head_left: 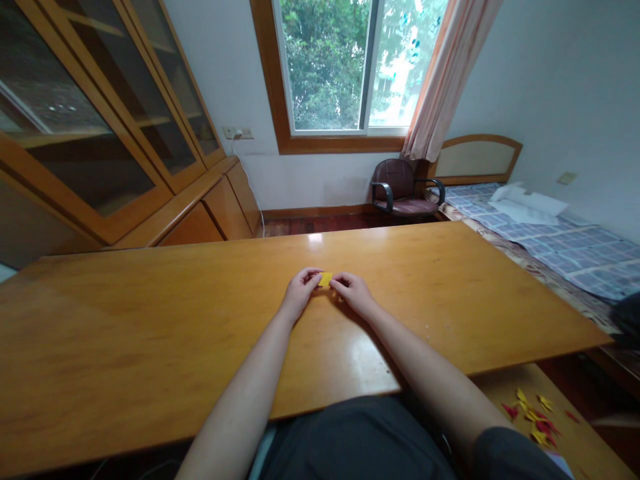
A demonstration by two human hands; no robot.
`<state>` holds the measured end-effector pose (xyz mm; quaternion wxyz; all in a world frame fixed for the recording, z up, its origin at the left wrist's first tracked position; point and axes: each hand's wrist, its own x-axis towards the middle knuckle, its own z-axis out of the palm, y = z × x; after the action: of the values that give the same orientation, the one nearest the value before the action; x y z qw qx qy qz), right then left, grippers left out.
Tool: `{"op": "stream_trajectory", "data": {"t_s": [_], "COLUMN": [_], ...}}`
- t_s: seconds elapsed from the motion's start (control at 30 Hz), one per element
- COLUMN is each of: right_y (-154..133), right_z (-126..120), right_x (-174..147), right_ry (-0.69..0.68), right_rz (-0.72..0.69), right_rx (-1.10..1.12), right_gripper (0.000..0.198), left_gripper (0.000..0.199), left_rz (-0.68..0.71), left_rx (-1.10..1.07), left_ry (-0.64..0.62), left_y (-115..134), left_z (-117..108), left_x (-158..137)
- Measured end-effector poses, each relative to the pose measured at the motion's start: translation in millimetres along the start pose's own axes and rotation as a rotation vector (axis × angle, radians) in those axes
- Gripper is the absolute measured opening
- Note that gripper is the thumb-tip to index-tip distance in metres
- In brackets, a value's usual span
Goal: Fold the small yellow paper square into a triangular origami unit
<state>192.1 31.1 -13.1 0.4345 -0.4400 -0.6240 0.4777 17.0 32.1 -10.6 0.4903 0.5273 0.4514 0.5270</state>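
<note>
Small yellow rectangular paper piece (326, 279), pinched between left hand (301, 291) and right hand (353, 291) over glossy yellow-brown wooden table (175, 333); too small for reading any print. Nearby, lower right: folded red-and-yellow paper pieces (546, 427).

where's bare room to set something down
Tabletop left of the left hand, out to the edge; also right of the right hand, bar small specks. Crowded: between the hands, at the yellow piece, and the lower board where yellow and red bits cluster.
</note>
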Motion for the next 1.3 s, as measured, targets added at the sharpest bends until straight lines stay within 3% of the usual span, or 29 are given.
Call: {"op": "stream_trajectory", "data": {"t_s": [1.3], "right_y": [-5.2], "right_z": [0.5], "right_x": [-1.2], "right_ry": [-0.004], "right_rz": [0.02], "right_rx": [0.018], "right_gripper": [0.026], "left_gripper": [0.033], "left_rz": [-0.009], "left_rx": [-0.033], "left_ry": [-0.007], "left_y": [3.3], "left_z": [0.4], "left_x": [-1.3]}}
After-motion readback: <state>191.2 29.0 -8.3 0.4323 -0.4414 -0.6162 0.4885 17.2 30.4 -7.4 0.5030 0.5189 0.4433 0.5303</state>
